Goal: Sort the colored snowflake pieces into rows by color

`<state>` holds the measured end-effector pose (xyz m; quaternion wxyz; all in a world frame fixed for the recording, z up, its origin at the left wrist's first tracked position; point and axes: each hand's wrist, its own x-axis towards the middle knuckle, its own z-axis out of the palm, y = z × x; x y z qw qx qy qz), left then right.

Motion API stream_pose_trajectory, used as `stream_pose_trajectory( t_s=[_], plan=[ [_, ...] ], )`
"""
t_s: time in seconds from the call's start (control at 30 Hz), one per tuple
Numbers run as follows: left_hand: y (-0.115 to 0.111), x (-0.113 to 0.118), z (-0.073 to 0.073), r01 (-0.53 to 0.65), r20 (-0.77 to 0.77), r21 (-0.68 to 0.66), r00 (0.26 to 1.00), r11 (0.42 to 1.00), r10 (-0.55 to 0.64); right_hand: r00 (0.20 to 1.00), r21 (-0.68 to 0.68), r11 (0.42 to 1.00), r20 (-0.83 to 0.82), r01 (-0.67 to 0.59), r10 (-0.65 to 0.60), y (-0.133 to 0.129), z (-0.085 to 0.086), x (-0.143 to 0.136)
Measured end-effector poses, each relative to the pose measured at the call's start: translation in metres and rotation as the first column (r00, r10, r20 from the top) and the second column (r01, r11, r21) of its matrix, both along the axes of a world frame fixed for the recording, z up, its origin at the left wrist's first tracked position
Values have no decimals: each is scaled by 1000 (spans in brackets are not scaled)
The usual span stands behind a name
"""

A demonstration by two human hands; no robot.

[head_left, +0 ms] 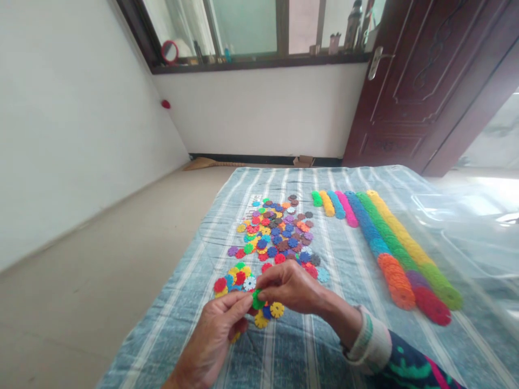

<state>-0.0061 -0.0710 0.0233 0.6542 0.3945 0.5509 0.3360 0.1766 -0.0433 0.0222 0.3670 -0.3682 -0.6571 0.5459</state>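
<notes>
Between my two hands is a green notched plastic disc. My left hand pinches its left side between thumb and fingers, while my right hand closes on its right side from above. Whether more than one disc is held I cannot make out. Under and around my hands lie loose discs, among them a yellow disc, a white disc and a red disc. Beyond them spreads a larger scattered pile of mixed-colour discs. My right hand hides part of the discs beneath it.
Long overlapping rows of discs sorted by colour lie on the right, with shorter rows beside them. A clear plastic container stands at the far right. Everything rests on a striped cloth. Behind are a wall, a window and a brown door.
</notes>
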Motion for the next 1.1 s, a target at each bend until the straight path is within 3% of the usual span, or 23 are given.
stream_pose_trajectory(
  t_s=[0.2,0.43,0.63,0.87,1.1],
  plan=[
    [1,1,0,23,201,-111,980,994,0,986,187,981,150,40,-69,-6,10,-1],
    [1,-4,-3,11,385,-196,921,981,67,938,481,877,307,-6,-162,-13,9,-6],
    [1,-5,-4,25,399,-189,915,982,54,913,563,823,373,-82,-164,-15,8,-5],
    [-2,-2,2,42,346,-141,938,989,10,907,522,833,417,-184,-61,-14,24,3],
    [-2,-1,4,59,331,-130,944,990,-13,856,576,785,503,-228,-120,-18,24,1]
  ],
)
